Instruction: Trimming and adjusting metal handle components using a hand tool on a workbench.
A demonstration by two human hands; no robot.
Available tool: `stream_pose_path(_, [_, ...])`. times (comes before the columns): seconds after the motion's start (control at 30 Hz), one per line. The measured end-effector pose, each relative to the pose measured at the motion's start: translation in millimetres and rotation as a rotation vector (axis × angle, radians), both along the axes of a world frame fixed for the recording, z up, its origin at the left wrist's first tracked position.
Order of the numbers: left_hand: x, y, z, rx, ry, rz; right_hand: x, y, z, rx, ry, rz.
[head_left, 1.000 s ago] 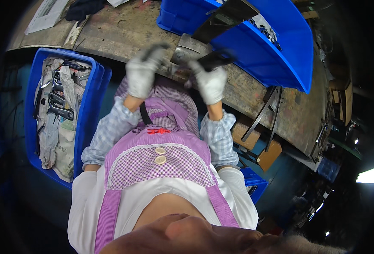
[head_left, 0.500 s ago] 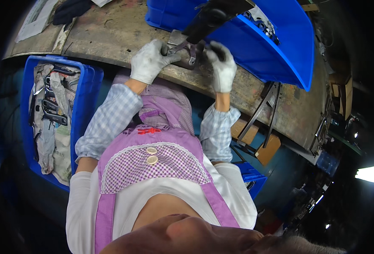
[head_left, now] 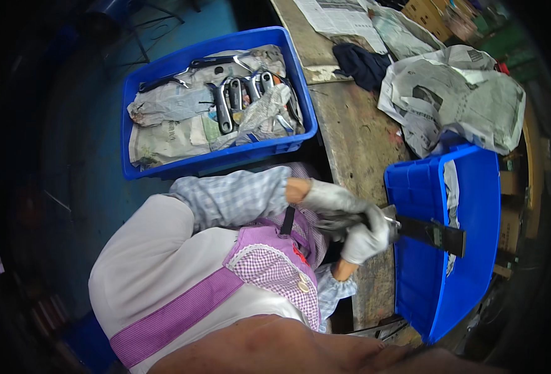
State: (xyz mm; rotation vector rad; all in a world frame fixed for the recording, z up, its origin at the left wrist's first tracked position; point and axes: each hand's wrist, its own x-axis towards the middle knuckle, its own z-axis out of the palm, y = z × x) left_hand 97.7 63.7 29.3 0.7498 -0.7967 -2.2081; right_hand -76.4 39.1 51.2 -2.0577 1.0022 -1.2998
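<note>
**Workbench station: both gloved hands on a dark flat tool**

Worn wooden workbench (head_left: pixel 356 143), seen from above, with a teal floor to its left. Crumpled newspaper (head_left: pixel 456 93) and a dark cloth (head_left: pixel 361 63) at the far end of the bench. Blue crate (head_left: pixel 468 249) on the near right part of the bench, paper-lined along its inner wall. Second blue bin (head_left: pixel 216 100) off the bench's left edge, holding newspaper and several metal hand tools (head_left: pixel 244 93).

Left hand (head_left: pixel 328 199), in a grey glove: closed around the near end of the dark flat tool (head_left: pixel 431 234). Right hand (head_left: pixel 365 240), in a white glove: wrapped tight on the same end, touching the left. Tool blade: past the crate's left rim, over the crate interior.
</note>
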Motion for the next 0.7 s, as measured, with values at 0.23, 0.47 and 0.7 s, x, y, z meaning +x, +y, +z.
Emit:
stream_pose_path(0.23, [187,103,65,-0.264,-1.581,0.49,3,0,-13,0.309,-0.008,0.071])
stream_pose_path(0.47, [300,137,-40,-1.137,-1.774,0.118,-42,7,-26,0.371,0.445,0.117])
stream_pose_path(0.7, [293,127,-85,-0.397,-1.757,0.879,-89,6,11,0.482,0.638,0.351])
